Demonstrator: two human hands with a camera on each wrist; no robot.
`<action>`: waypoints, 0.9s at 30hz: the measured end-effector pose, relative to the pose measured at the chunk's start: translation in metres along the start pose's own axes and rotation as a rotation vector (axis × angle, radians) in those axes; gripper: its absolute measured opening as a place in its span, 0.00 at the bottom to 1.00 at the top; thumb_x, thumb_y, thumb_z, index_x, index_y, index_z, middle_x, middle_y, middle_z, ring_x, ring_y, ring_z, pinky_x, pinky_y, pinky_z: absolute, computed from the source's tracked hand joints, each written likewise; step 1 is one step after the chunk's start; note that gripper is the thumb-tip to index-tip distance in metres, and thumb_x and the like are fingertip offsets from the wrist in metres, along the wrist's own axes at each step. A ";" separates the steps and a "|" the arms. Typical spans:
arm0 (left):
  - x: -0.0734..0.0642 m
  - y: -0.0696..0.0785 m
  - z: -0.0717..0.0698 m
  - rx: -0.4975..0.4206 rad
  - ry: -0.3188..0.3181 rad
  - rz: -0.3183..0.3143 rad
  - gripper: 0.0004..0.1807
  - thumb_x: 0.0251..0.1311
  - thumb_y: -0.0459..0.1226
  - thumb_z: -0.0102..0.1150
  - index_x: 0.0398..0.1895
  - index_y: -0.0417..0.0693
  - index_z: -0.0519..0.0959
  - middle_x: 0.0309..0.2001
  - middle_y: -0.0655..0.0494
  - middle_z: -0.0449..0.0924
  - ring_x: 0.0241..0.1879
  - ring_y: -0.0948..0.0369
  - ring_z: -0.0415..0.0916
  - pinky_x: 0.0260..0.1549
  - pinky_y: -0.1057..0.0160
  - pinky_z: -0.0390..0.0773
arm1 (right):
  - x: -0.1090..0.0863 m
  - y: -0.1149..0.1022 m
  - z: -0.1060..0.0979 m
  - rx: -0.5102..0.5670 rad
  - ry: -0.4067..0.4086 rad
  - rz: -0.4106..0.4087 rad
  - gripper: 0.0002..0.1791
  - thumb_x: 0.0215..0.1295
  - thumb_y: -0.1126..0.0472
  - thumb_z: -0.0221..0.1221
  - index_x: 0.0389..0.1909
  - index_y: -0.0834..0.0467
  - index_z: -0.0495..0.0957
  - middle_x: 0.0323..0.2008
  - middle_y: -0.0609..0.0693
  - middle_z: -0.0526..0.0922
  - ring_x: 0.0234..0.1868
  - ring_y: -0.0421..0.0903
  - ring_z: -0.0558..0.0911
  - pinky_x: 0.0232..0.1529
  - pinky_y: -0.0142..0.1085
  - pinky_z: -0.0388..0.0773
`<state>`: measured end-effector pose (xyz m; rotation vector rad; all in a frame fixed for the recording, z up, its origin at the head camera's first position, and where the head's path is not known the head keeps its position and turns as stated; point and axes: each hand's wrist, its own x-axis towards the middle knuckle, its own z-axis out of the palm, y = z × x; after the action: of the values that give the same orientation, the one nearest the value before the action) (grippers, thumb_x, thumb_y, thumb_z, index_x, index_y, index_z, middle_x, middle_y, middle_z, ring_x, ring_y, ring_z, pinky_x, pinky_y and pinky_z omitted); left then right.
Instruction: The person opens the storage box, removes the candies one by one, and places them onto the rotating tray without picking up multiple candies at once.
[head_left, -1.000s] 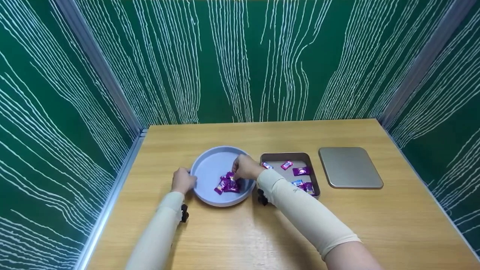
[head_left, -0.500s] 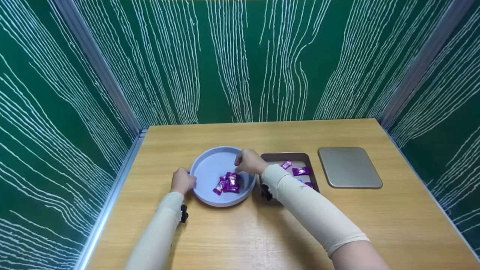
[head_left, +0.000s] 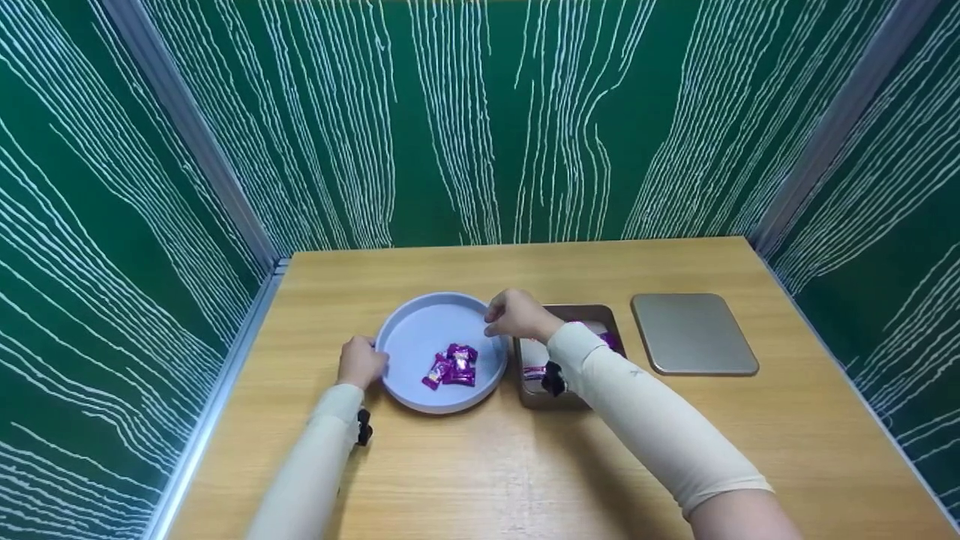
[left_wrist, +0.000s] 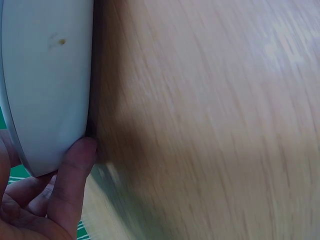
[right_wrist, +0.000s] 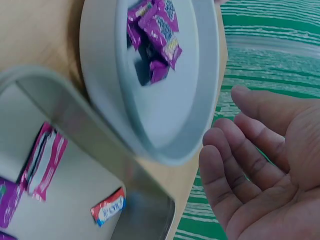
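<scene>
My left hand grips the left rim of a round pale blue-grey dish, with the thumb over the edge. In the left wrist view, fingers curl against the dish's outer wall. Several purple-wrapped candies lie in a small pile in the dish. Over the dish's right rim hovers my right hand. Its fingers are loosely bent, and the right wrist view shows nothing held between them. Just right of the dish stands a rectangular metal tin, partly hidden by my right wrist.
Inside the tin lie more wrapped candies, among them a pink striped one and a small red-and-blue one. The tin's flat metal lid rests farther right on the wooden table. Green walls with white lines surround the table.
My right hand has risen from the candy pile and moved right, toward the dish's rim and the tin. The candies stay in the dish. My left hand keeps its grip.
</scene>
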<state>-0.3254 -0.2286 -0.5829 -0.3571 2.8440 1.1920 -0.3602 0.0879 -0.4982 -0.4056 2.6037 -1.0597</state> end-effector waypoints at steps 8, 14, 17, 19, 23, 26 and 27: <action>-0.002 0.002 -0.002 -0.013 -0.012 -0.010 0.16 0.62 0.27 0.56 0.47 0.28 0.88 0.44 0.34 0.90 0.34 0.54 0.86 0.32 0.60 0.92 | -0.008 0.026 -0.019 0.066 -0.007 -0.004 0.10 0.64 0.68 0.73 0.45 0.66 0.88 0.39 0.57 0.91 0.36 0.45 0.85 0.44 0.42 0.90; -0.003 0.004 -0.004 -0.011 -0.026 -0.035 0.16 0.63 0.27 0.57 0.50 0.28 0.88 0.45 0.34 0.90 0.36 0.53 0.86 0.33 0.60 0.92 | -0.015 0.045 -0.034 0.053 -0.025 0.041 0.04 0.66 0.65 0.73 0.39 0.59 0.89 0.35 0.52 0.90 0.35 0.49 0.85 0.29 0.37 0.82; -0.003 0.004 -0.004 -0.027 -0.040 -0.053 0.17 0.65 0.27 0.57 0.52 0.27 0.86 0.46 0.33 0.89 0.37 0.52 0.87 0.34 0.60 0.92 | -0.017 0.054 -0.040 0.028 -0.032 0.045 0.03 0.66 0.64 0.72 0.37 0.59 0.88 0.32 0.51 0.89 0.33 0.49 0.83 0.23 0.32 0.73; -0.002 0.003 -0.004 -0.030 -0.042 -0.057 0.17 0.65 0.28 0.57 0.53 0.27 0.86 0.46 0.33 0.89 0.37 0.52 0.87 0.34 0.60 0.92 | -0.018 0.059 -0.042 0.017 -0.041 0.032 0.03 0.65 0.65 0.72 0.37 0.60 0.88 0.31 0.50 0.89 0.32 0.47 0.83 0.23 0.30 0.74; -0.002 0.002 -0.002 -0.037 -0.040 -0.052 0.16 0.65 0.27 0.58 0.52 0.26 0.86 0.45 0.32 0.90 0.36 0.52 0.88 0.33 0.60 0.92 | -0.020 0.067 -0.046 -0.009 -0.087 0.017 0.07 0.62 0.67 0.74 0.39 0.65 0.89 0.30 0.49 0.89 0.29 0.43 0.82 0.27 0.30 0.76; -0.001 0.002 -0.001 -0.043 -0.033 -0.048 0.15 0.64 0.27 0.58 0.49 0.27 0.87 0.44 0.33 0.90 0.35 0.52 0.87 0.32 0.60 0.92 | -0.021 0.072 -0.048 -0.054 -0.147 0.028 0.10 0.63 0.66 0.74 0.44 0.65 0.89 0.33 0.50 0.90 0.31 0.43 0.83 0.32 0.31 0.79; -0.001 0.002 0.000 -0.042 -0.031 -0.045 0.15 0.64 0.27 0.58 0.49 0.27 0.87 0.43 0.33 0.90 0.34 0.52 0.87 0.32 0.60 0.92 | -0.021 0.073 -0.049 -0.076 -0.167 0.031 0.11 0.64 0.66 0.74 0.45 0.65 0.89 0.35 0.51 0.91 0.33 0.43 0.83 0.34 0.32 0.80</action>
<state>-0.3247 -0.2270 -0.5806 -0.3988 2.7724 1.2395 -0.3699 0.1770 -0.5133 -0.4500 2.4987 -0.8788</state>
